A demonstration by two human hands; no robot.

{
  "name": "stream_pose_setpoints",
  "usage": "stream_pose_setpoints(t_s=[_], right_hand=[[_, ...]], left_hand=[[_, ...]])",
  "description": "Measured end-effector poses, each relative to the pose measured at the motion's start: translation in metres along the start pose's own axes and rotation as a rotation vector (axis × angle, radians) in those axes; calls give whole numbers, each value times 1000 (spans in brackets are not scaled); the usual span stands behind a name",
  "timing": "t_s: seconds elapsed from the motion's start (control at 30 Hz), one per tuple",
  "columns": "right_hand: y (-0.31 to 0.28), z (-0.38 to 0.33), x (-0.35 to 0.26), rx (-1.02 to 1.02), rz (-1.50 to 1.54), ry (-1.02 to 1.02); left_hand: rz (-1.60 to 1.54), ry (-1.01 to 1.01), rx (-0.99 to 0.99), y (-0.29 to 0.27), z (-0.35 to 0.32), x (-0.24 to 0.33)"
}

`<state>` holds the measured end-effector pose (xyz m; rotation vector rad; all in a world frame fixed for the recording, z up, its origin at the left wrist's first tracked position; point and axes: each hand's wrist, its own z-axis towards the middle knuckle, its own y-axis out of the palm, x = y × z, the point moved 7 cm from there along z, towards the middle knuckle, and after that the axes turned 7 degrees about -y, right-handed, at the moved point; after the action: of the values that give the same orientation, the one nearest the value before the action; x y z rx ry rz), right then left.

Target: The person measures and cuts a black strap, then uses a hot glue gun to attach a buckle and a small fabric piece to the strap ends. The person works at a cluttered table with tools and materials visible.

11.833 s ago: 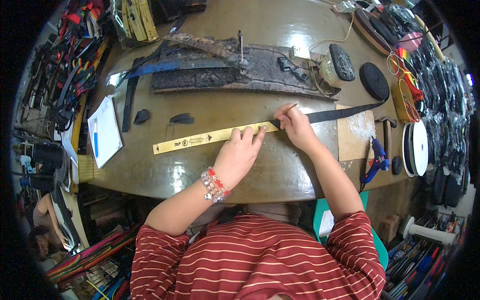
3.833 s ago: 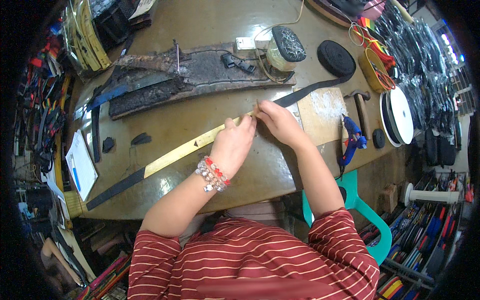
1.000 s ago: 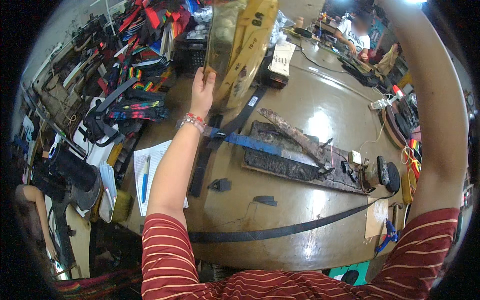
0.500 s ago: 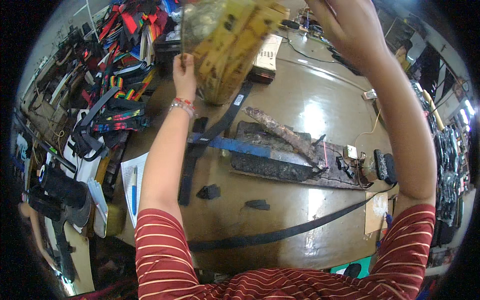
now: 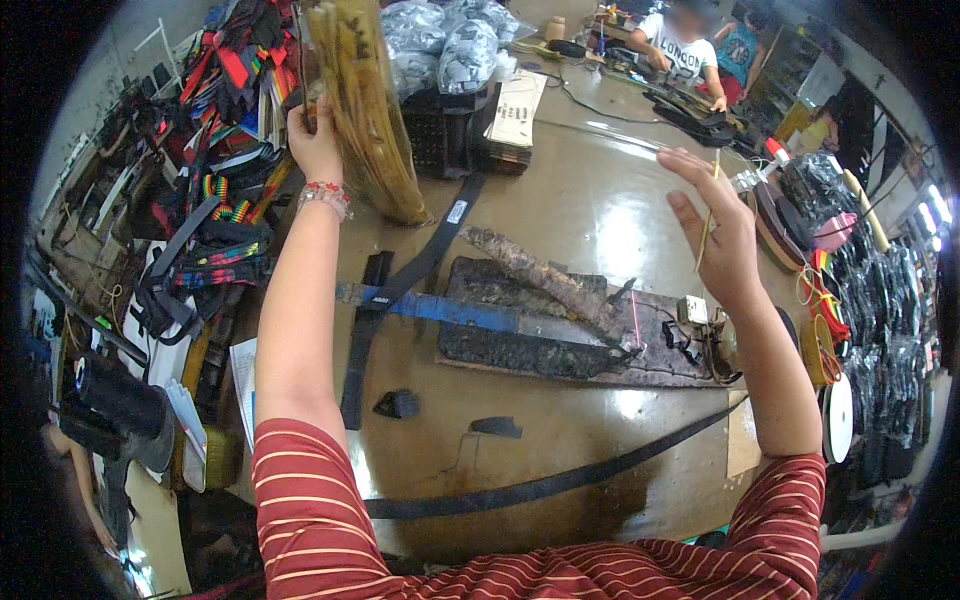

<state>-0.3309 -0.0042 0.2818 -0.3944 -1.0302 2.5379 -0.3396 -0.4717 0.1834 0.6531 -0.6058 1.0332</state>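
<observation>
My left hand (image 5: 316,142) grips the edge of a tall yellowish sheet (image 5: 368,115) with dark stains. The sheet stands tilted, its lower end at the table and its top cut off by the frame. My right hand (image 5: 715,222) is raised over the right of the table, fingers stretched, with a thin yellowish stick (image 5: 704,240) across them that seems tucked between the fingers. Between my arms lies a dark, worn board (image 5: 560,368) with a rough bar (image 5: 548,278) lying slantwise on it. A blue strip (image 5: 430,308) and black straps (image 5: 433,247) lie at its left.
Clear-wrapped bundles (image 5: 468,52) top a black crate (image 5: 443,135) beside a stack of pale cards (image 5: 515,110). Colourful straps (image 5: 225,205) heap up at left. A long black strap (image 5: 560,488) and two black scraps (image 5: 397,403) lie near me. Another person (image 5: 685,45) works at the far end.
The yellowish sheet has swung left and turned more edge-on, with my left hand still on it. My right hand has come away from the top, down and to the right.
</observation>
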Motion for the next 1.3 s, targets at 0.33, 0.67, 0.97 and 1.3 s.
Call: stream_pose_setpoints(t_s=[0.33,0.67,0.97,1.3], right_hand=[[-24,-16,11,63,-71,94],[-63,-120,39,377,389,493],[-21,-186,67,-159,183,852],[14,-217,87,-222,198,717]], left_hand=[[365,-42,191,14,10,22],[376,311,-92,60,-92,61],[994,129,-772,105,-58,2],[326,269,-736,37,-158,166]])
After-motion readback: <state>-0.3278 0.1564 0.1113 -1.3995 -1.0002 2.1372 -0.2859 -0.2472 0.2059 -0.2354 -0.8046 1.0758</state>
